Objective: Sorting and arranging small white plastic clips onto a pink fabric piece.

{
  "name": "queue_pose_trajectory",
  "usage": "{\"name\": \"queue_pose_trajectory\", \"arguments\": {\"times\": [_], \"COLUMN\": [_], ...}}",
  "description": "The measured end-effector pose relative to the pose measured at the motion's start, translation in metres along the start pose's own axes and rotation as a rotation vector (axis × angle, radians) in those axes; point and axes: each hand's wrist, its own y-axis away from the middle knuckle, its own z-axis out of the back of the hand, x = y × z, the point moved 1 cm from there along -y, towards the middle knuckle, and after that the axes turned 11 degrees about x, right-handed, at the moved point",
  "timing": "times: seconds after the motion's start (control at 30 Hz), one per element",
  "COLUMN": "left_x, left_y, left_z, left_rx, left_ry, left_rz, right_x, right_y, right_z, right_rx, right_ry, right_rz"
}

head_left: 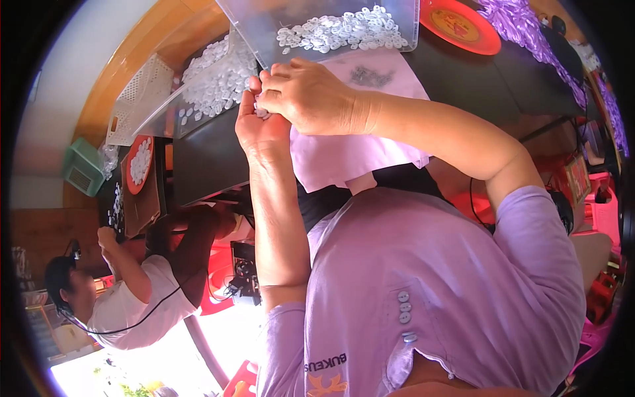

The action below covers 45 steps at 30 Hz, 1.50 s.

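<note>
My left hand (262, 135) is turned palm up and cupped, with a few small white oval pieces (262, 112) in it. Over it bends my right hand (307, 96), its fingers curled and meeting the left fingertips; what they pinch is hidden. Just beyond both hands stands a clear plastic bin (264, 40) with many white oval pieces (347, 30) inside. To the left, a second clear container (159, 119) holds more of the same pieces. Under my right forearm lies a light purple cloth (331, 155) bearing a small heap of thin dark grey bits (370, 76).
A red plate (486, 43) and a bundle of shiny purple strips (522, 33) lie at the far right. On the left are a white perforated basket (142, 89), a green basket (83, 169) and a red dish (135, 180) of white pieces. Another person (142, 284) sits there.
</note>
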Motion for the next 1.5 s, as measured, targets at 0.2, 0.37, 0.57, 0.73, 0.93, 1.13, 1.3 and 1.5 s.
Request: {"name": "queue_pose_trajectory", "arguments": {"times": [0.2, 0.37, 0.57, 0.73, 0.93, 1.13, 1.3, 1.5], "left_x": [-0.003, 0.024, -0.024, -0.079, -0.141, -0.138, -0.083, -0.064], "left_y": [-0.001, 0.017, 0.090, 0.192, 0.382, 0.570, 0.679, 0.709], "left_z": [0.028, 0.022, 0.002, 0.033, 0.081, 0.094, 0.018, -0.009], "left_rx": [0.215, 0.134, -0.059, -0.073, -0.178, -0.451, -0.604, -2.236], "left_ry": [0.027, -0.486, -0.083, -0.138, -0.218, -0.020, -0.392, -1.366], "left_rz": [0.238, -0.193, -0.246, -0.462, -0.761, -1.293, -1.597, -1.977], "right_x": [-0.010, 0.016, 0.037, 0.034, 0.041, 0.049, 0.032, 0.015], "right_y": [0.003, 0.007, 0.027, 0.059, 0.068, 0.062, 0.068, 0.064], "right_z": [-0.004, 0.022, 0.058, 0.050, 0.052, 0.062, 0.057, 0.051], "right_rx": [0.080, 0.062, 0.069, 0.239, 0.266, 0.295, 0.297, 0.346], "right_ry": [-0.162, 0.028, -0.183, -0.341, -0.474, -0.525, -0.541, -0.498], "right_rz": [0.072, 0.182, 0.415, 0.453, 0.465, 0.494, 0.453, 0.420]}}
